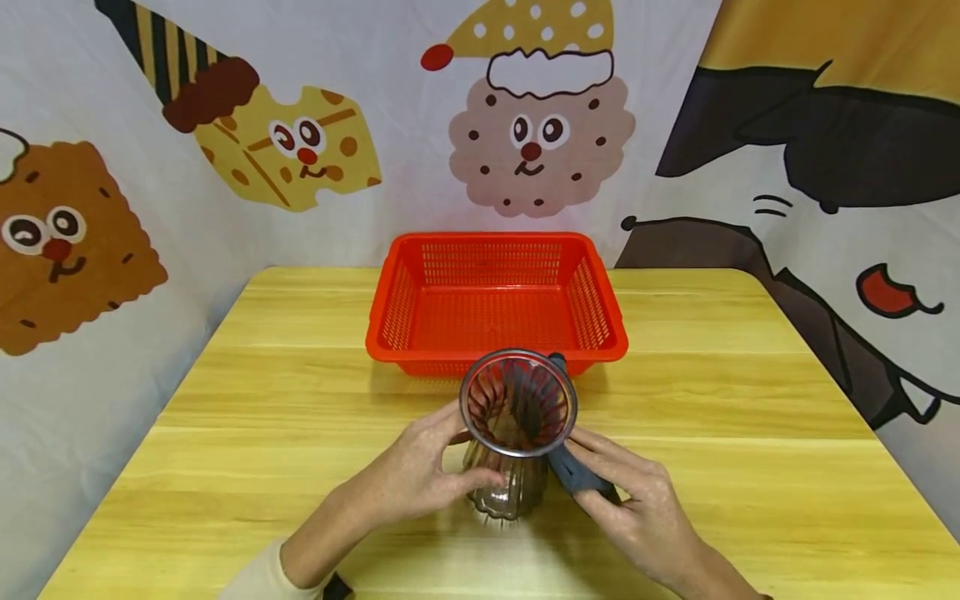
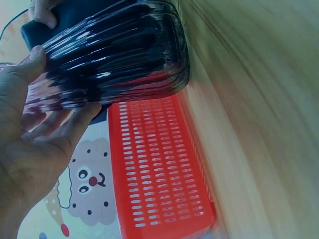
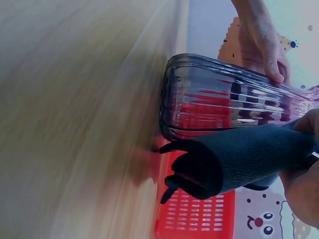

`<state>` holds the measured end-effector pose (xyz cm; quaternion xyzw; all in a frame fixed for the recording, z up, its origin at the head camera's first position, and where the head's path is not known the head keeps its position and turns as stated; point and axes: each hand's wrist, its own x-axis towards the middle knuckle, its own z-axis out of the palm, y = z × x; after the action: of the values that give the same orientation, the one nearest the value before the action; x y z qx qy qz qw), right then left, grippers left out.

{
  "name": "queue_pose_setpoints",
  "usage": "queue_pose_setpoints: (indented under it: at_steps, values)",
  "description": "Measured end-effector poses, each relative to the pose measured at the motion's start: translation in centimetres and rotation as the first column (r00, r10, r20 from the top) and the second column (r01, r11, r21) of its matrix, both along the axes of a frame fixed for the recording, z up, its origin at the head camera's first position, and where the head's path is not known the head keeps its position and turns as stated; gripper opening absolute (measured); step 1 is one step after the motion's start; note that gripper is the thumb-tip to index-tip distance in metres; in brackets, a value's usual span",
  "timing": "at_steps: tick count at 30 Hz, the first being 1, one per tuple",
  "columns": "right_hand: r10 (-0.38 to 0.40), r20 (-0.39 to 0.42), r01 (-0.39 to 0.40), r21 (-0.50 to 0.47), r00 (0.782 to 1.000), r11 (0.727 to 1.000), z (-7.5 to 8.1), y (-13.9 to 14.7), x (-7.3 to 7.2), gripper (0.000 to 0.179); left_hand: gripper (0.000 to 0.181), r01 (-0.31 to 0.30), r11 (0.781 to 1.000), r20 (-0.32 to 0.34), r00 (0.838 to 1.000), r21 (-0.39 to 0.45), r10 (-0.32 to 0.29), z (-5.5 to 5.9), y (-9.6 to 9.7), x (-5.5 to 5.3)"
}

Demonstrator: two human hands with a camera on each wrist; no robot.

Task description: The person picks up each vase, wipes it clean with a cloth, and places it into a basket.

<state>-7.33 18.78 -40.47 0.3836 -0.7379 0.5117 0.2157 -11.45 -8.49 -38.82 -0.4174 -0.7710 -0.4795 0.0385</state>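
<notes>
A ribbed, smoky-grey glass vase (image 1: 510,492) with a flared round mouth stands at or just above the table, its opening tipped toward the head camera. My left hand (image 1: 420,471) grips its side, thumb in front and fingers behind, as the left wrist view shows along the glass (image 2: 119,59). On the other side, my right hand (image 1: 637,517) holds a dark grey-blue cloth (image 1: 577,473) against or close beside the vase. In the right wrist view the cloth (image 3: 249,154) hangs in a loose roll below the fingers. Whether the vase's base touches the table I cannot tell.
Behind the vase sits a red plastic basket (image 1: 382,321) with perforated walls, on the light wood-grain table (image 1: 292,400). A white curtain (image 1: 405,167) printed with cartoon food faces surrounds the table's back and sides. Something small and black (image 1: 337,586) shows by the left sleeve.
</notes>
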Motion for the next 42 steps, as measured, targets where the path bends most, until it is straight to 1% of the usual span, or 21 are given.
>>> queue_pose_setpoints:
  at_steps: [2,5,7,10,14,17,20,22,24,26,29,33,36,37,39,42]
  values:
    - [0.014,0.023,-0.014,0.025,1.000,1.000,0.1,0.2,0.1,0.035,0.073,-0.003,1.000,0.002,1.000,0.003,0.003,0.0,0.0,0.0]
    - [0.019,0.058,-0.023,0.061,0.998,0.998,0.2,0.5,0.3,0.033,0.075,-0.005,1.000,-0.017,1.000,0.006,0.005,0.0,0.0,0.0]
    - [0.021,0.079,-0.028,0.083,0.997,0.996,0.2,0.6,0.4,0.031,0.075,-0.006,1.000,-0.012,1.000,0.007,0.006,0.0,0.0,0.0]
    - [0.000,0.103,-0.014,0.131,0.995,0.991,0.2,0.9,0.6,0.032,0.072,-0.007,1.000,-0.005,1.000,0.007,0.007,0.0,0.1,0.1]
    - [-0.065,0.106,0.040,0.222,0.992,0.974,0.1,1.2,0.8,0.034,0.071,-0.005,1.000,0.005,1.000,0.006,0.005,0.1,0.2,0.1]
    - [-0.099,0.084,0.073,0.276,0.991,0.958,0.0,1.3,0.8,0.030,0.070,-0.002,1.000,0.007,1.000,0.007,0.002,0.1,0.2,0.1]
    - [-0.112,0.041,0.094,0.310,0.993,0.946,-0.1,1.4,0.7,0.043,0.070,0.002,1.000,0.007,1.000,0.014,-0.002,0.0,0.2,0.1]
    - [-0.112,0.001,0.105,0.328,0.994,0.939,-0.2,1.4,0.6,0.049,0.069,0.005,1.000,0.012,1.000,0.017,-0.005,0.0,0.1,0.1]
    - [-0.097,-0.035,0.103,0.338,0.995,0.936,-0.3,1.5,0.4,0.043,0.070,0.006,1.000,0.009,1.000,0.020,-0.006,0.0,0.1,0.1]
    - [-0.082,-0.051,0.094,0.357,0.995,0.929,-0.3,1.6,0.3,0.040,0.071,0.001,1.000,0.007,1.000,0.023,-0.001,0.0,0.1,0.1]
    - [-0.074,-0.055,0.090,0.402,0.996,0.911,-0.4,1.8,0.3,0.036,0.074,-0.005,1.000,0.003,1.000,0.024,0.005,-0.1,0.0,0.2]
    - [-0.088,-0.055,0.104,0.475,0.995,0.874,-0.6,2.0,0.4,0.032,0.075,-0.012,1.000,0.011,1.000,0.023,0.012,-0.1,0.0,0.3]
    - [-0.102,-0.037,0.107,0.522,0.994,0.847,-0.7,2.1,0.4,0.032,0.076,-0.021,1.000,0.019,1.000,0.019,0.021,0.0,0.1,0.3]
    - [-0.104,-0.031,0.104,0.533,0.994,0.840,-0.7,2.1,0.5,0.032,0.076,-0.028,0.999,0.010,1.000,0.017,0.028,-0.1,0.1,0.3]
    - [-0.113,-0.017,0.105,0.545,0.993,0.832,-0.7,2.1,0.5,0.033,0.078,-0.046,0.999,-0.001,0.999,0.006,0.046,-0.1,0.1,0.3]
    - [-0.121,-0.011,0.107,0.558,0.993,0.823,-0.7,2.0,0.5,0.042,0.081,-0.068,0.998,-0.019,0.998,-0.003,0.068,-0.1,0.2,0.4]
